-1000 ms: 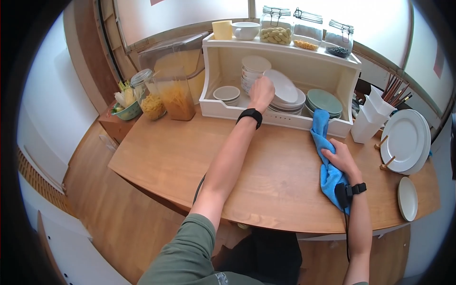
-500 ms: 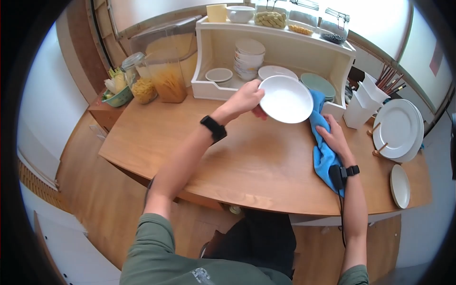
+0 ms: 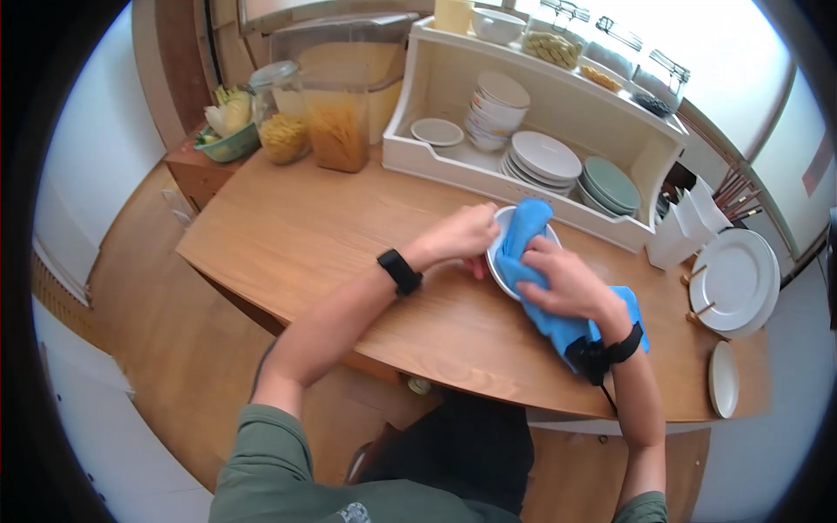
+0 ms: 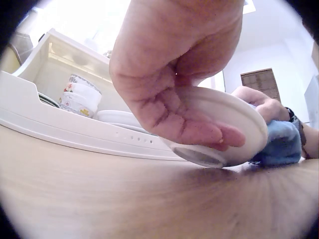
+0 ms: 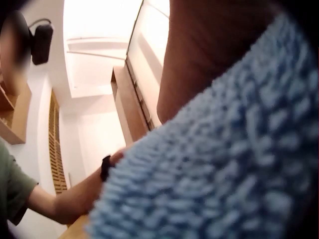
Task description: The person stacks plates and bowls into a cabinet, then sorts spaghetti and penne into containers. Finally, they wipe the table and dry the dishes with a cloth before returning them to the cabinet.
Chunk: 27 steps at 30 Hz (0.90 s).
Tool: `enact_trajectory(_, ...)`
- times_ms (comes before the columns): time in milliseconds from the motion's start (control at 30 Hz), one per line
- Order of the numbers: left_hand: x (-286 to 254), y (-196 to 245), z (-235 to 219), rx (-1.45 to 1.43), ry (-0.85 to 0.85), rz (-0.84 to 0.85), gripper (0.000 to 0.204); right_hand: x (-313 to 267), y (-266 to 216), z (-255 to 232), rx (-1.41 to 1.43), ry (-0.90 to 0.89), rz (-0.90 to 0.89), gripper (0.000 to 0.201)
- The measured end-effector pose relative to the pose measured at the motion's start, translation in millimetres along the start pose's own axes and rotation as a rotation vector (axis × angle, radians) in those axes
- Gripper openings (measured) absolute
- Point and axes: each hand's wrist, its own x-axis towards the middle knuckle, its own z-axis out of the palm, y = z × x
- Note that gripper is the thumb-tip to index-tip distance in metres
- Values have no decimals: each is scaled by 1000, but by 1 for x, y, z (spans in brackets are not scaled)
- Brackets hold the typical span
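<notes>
My left hand point(image 3: 458, 235) grips a white plate point(image 3: 498, 262) by its left edge, thumb above and fingers curled beneath. In the left wrist view the plate point(image 4: 234, 117) tilts close over the tabletop, its underside and foot ring showing. A blue cloth point(image 3: 529, 228) lies across the plate's upper face, bunched in my right hand point(image 3: 567, 277). The cloth's loose end hangs down toward the right wrist. Fuzzy blue cloth point(image 5: 214, 149) fills much of the right wrist view and hides the plate there.
A white shelf point(image 3: 523, 199) at the back holds stacked bowls point(image 3: 497, 113), white plates point(image 3: 545, 157) and green plates point(image 3: 610, 185). To the right stand a plate rack with large plates point(image 3: 734, 279) and a small dish point(image 3: 723, 379). Pasta containers point(image 3: 337, 131) stand at the back left of the table point(image 3: 288, 235).
My left hand has taken the plate off the shelf stack and brought it over the table. My right hand has moved left with the cloth, onto the plate.
</notes>
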Motion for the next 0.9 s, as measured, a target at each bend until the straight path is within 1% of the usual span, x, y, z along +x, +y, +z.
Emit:
enact_trajectory(33, -1, -1, 0, 37, 11, 81, 30, 10, 0, 14, -34, 31, -81, 31)
enact_trajectory(67, 1, -3, -2, 54, 16, 74, 30, 18, -13, 16, -5, -3, 3, 30)
enact_trajectory(133, 6, -11, -3, 125, 10, 90, 28, 29, -9, 20, 19, 86, -50, 30)
enact_trajectory(200, -1, -2, -8, 175, -30, 53, 26, 32, -2, 19, -116, 242, -19, 30)
enact_trajectory(233, -3, 3, -7, 208, -20, 77, 25, 30, 7, 21, -165, 333, -32, 31)
enact_trajectory(267, -2, 6, -6, 240, -11, 105, 24, 28, 14, 21, -220, 400, 5, 34)
enact_trajectory(333, 1, 3, -1, 229, 1, 125, 22, 23, 24, 16, -295, 441, 99, 34)
enact_trajectory(400, 0, 4, 1, 229, 44, 163, 22, 19, 29, 13, -286, 474, 131, 34)
enact_trajectory(433, 1, 5, 2, 243, 34, 159, 22, 18, 29, 14, -283, 495, 160, 35)
enact_trajectory(533, 1, 5, 6, 222, 50, 162, 25, 18, 27, 24, -194, 533, 137, 40)
enact_trajectory(567, 0, 6, 7, 176, 69, 171, 26, 18, 24, 26, -191, 545, 145, 40)
enact_trajectory(633, 1, 6, 8, 127, 84, 184, 27, 18, 16, 29, -78, 447, 9, 48)
enact_trajectory(667, -1, 8, 7, 78, 96, 169, 29, 18, 14, 29, -81, 447, 16, 48)
enact_trajectory(700, -2, 9, 8, 28, 107, 152, 30, 18, 12, 29, -70, 390, 6, 50)
enact_trajectory(733, 0, 6, 8, 25, 102, 156, 30, 16, 12, 28, -59, 335, -7, 53)
enact_trajectory(800, 3, 1, 7, 29, 132, 179, 31, 15, 17, 27, -61, 330, -25, 51)
enact_trajectory(833, 5, -2, 7, 32, 128, 180, 31, 14, 20, 27, -73, 295, -62, 51)
enact_trajectory(867, 5, -2, 7, 39, 172, 211, 31, 14, 20, 24, -84, 260, -99, 51)
enact_trajectory(900, 5, -3, 7, 45, 213, 242, 32, 14, 19, 22, -82, 265, -93, 51)
